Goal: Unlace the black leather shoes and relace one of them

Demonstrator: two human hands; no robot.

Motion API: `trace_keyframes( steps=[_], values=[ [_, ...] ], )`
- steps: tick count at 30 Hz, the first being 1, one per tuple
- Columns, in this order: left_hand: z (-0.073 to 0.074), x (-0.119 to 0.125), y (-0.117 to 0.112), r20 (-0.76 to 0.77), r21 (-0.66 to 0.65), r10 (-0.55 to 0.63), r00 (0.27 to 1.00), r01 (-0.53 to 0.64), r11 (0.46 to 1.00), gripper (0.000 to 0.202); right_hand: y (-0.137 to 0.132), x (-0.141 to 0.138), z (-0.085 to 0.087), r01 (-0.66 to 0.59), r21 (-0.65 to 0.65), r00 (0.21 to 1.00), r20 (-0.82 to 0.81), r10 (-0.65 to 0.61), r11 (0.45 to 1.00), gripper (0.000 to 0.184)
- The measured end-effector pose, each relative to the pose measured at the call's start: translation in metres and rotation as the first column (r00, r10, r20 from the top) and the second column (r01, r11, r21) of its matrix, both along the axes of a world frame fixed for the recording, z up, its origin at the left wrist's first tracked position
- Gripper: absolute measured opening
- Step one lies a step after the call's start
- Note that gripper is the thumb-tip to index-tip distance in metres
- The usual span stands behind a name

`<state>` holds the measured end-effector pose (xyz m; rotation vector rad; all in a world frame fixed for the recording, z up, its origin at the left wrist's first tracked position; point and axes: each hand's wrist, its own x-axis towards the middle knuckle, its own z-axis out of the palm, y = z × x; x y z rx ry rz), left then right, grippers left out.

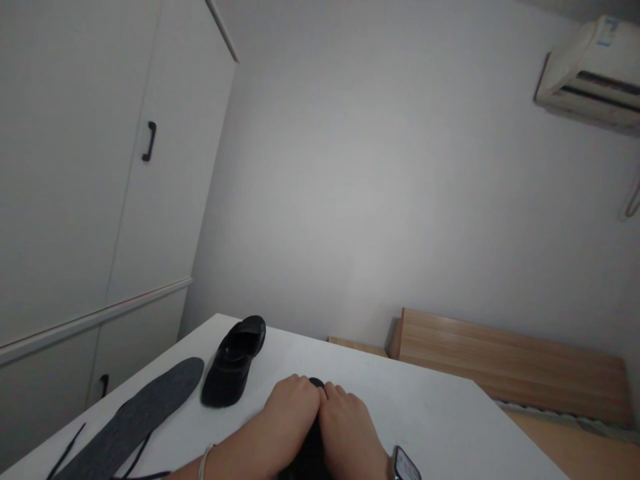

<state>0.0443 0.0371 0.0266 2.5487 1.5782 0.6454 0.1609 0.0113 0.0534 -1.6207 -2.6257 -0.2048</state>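
My left hand (293,408) and my right hand (347,427) lie side by side on a black shoe (315,384) at the near edge of the white table (430,413). Both hands curl over it with fingers pressed together, hiding most of it; only its dark toe shows between the fingertips. A second black shoe (234,362) stands apart to the left, its opening facing up. A dark grey insole (135,417) lies flat further left, with black laces (67,450) beside it. A watch (404,465) sits on my right wrist and a thin bracelet (204,462) on my left.
White wardrobe doors with black handles (149,141) rise on the left. A wooden bed frame (510,363) stands behind the table at the right. An air conditioner (590,73) hangs on the wall at top right.
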Motion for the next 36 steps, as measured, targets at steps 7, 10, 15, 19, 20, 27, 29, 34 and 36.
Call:
trace_keyframes(
  steps=[7,10,15,19,20,27,29,34,36],
  values=[
    [0.017,0.002,-0.005,-0.032,-0.026,0.109,0.993,-0.11,0.994,0.03,0.01,0.011,0.001,-0.026,0.009,0.993,-0.116,0.027,1.0,0.048],
    [0.045,-0.005,-0.012,0.011,-0.015,0.098,0.995,-0.098,0.995,0.027,0.018,0.021,0.011,-0.106,0.08,0.908,-0.399,0.129,0.991,0.027],
    [0.106,-0.025,-0.039,0.555,0.248,-0.154,0.818,0.013,0.969,0.01,0.009,0.035,0.058,-0.096,0.385,0.476,-0.792,0.382,0.918,0.016],
    [0.128,-0.035,-0.063,0.755,0.435,-0.28,0.593,-0.133,0.89,0.014,-0.014,0.041,0.088,0.156,0.547,0.148,-0.836,0.529,0.822,0.01],
    [0.129,-0.034,-0.067,0.769,0.426,-0.272,0.578,-0.147,0.893,0.013,-0.018,0.042,0.091,0.202,0.568,0.106,-0.822,0.559,0.797,0.009],
    [0.122,-0.02,-0.069,0.801,0.332,-0.313,0.51,0.056,0.942,0.009,-0.023,0.035,0.086,-0.015,0.552,0.063,-0.832,0.551,0.834,0.008],
    [0.121,-0.015,-0.068,0.816,0.31,-0.325,0.478,0.111,0.944,0.009,-0.027,0.03,0.087,-0.091,0.569,0.089,-0.813,0.575,0.817,0.01],
    [0.119,-0.006,-0.074,0.883,0.242,-0.335,0.33,0.292,0.925,0.007,-0.038,0.023,0.086,-0.192,0.618,0.129,-0.755,0.643,0.763,0.012],
    [0.119,-0.004,-0.074,0.918,0.214,-0.317,0.238,0.377,0.901,0.006,-0.038,0.023,0.084,-0.183,0.609,0.131,-0.763,0.633,0.771,0.013]
  ],
)
